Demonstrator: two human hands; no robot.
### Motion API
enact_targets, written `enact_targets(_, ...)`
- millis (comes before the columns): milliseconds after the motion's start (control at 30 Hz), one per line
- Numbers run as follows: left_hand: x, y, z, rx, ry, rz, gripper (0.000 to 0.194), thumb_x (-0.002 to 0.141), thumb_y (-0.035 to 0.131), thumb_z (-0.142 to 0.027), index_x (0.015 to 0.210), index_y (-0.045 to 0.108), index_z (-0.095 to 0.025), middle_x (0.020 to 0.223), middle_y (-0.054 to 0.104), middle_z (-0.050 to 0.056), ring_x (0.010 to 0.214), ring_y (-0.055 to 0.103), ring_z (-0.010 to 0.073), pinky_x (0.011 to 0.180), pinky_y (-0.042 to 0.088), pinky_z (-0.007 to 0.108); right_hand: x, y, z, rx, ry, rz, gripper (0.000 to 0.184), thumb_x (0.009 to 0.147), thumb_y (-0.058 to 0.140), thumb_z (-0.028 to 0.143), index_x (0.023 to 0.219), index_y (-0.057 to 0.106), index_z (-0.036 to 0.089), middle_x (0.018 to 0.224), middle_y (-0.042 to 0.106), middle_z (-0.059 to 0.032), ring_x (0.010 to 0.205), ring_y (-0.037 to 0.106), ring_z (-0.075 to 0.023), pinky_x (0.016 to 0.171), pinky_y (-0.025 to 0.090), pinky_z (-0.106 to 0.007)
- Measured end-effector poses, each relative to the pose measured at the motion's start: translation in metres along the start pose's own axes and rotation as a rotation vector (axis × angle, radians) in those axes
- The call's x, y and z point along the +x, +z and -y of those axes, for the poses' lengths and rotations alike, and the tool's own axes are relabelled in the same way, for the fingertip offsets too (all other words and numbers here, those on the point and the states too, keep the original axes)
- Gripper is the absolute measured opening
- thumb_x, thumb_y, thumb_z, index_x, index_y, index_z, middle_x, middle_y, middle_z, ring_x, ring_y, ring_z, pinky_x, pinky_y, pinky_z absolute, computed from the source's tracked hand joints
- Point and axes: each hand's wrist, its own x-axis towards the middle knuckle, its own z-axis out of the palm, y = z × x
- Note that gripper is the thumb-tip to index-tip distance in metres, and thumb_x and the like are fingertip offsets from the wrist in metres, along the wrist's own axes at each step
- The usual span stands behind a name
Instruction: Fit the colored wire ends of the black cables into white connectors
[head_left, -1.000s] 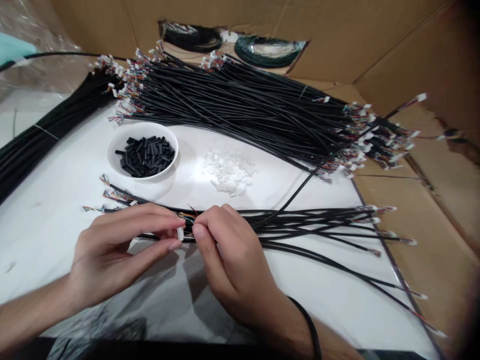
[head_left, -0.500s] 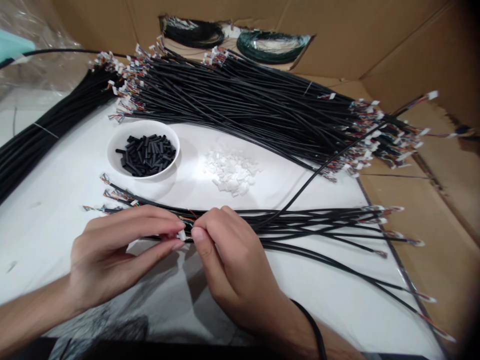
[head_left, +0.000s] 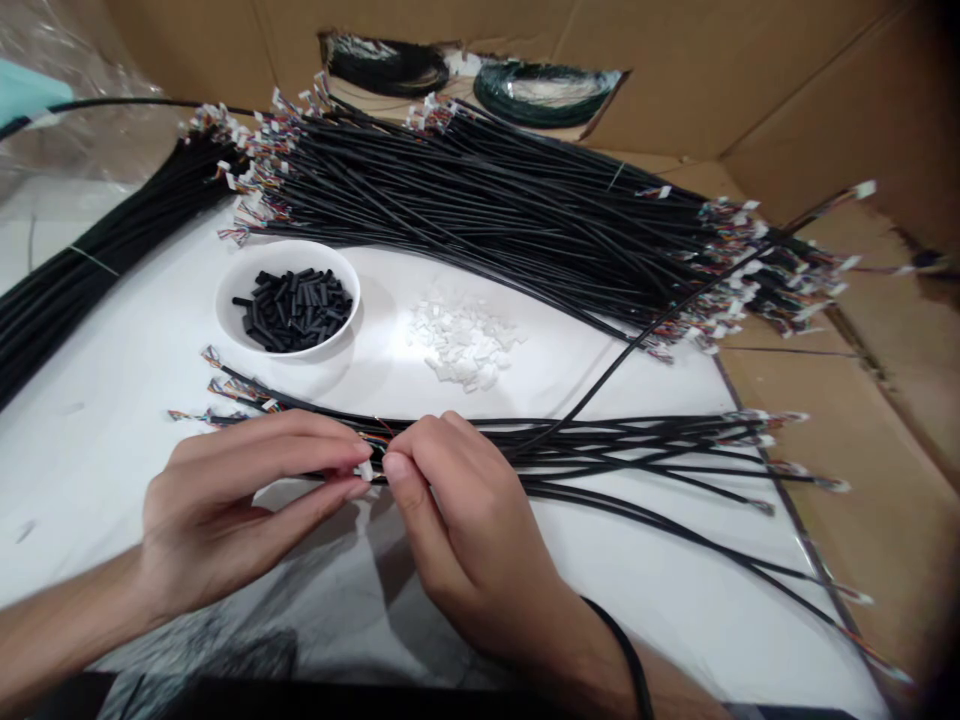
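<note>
Between the thumb and fingertips of my left hand [head_left: 232, 510] is a small white connector [head_left: 365, 469], partly covered by the fingers. My right hand [head_left: 461, 520] is closed in a pinch just to its right, on the wire end of a black cable. Thin coloured wires [head_left: 375, 437] show in the gap between the two hands. Which wire the right fingertips grip is hidden. Beneath and behind both hands lies a row of black cables [head_left: 637, 436] with coloured wire ends on both sides.
A white bowl [head_left: 225, 318] holds short black tubes [head_left: 300, 305]. Beside it lies a pile of small white connector housings [head_left: 469, 345]. Large bundles of black cables [head_left: 465, 190] lie behind, with another bundle [head_left: 82, 255] at left. Cardboard walls [head_left: 675, 70] stand at the back.
</note>
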Motion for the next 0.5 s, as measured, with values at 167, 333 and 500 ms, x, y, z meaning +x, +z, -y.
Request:
enact_targets(167,0.0001,-0.0003,-0.0005,0.005,-0.003,-0.009,0.017,0.085,0.072,-0.013,0.097,0.071,-0.025,0.093,0.076,-0.001,0.082,0.072,0.0137,0.073,0.064,0.023,0.0003,-0.0009,-0.0001,-0.009,-0.004,0.000,0.027,0.099,0.038,0.017,0.078,0.054,0.019,0.073,0.060,-0.0049,0.069,0.049,-0.0190,0.065,0.040,-0.034)
enact_targets(333,-0.0012,-0.0008,0.0004,0.012,0.011,-0.007,0.015,0.085,0.072,-0.013,0.096,0.071,-0.023,0.094,0.075,-0.001,0.084,0.072,0.0126,0.074,0.063,0.022,0.0011,-0.0007,0.0000,-0.001,0.000,0.001,0.026,0.099,0.039,0.017,0.077,0.054,0.019,0.073,0.059,-0.0049,0.069,0.049,-0.0190,0.065,0.040,-0.034)
enact_targets(500,-0.0010,-0.0006,0.0014,0.018,0.017,-0.009,0.014,0.086,0.072,-0.014,0.096,0.071,-0.023,0.095,0.074,-0.001,0.084,0.071,0.0121,0.075,0.063,0.021,0.0011,-0.0006,0.0005,0.006,0.001,0.002,0.026,0.099,0.039,0.016,0.077,0.055,0.017,0.073,0.059,-0.0052,0.069,0.049,-0.0188,0.065,0.039,-0.034)
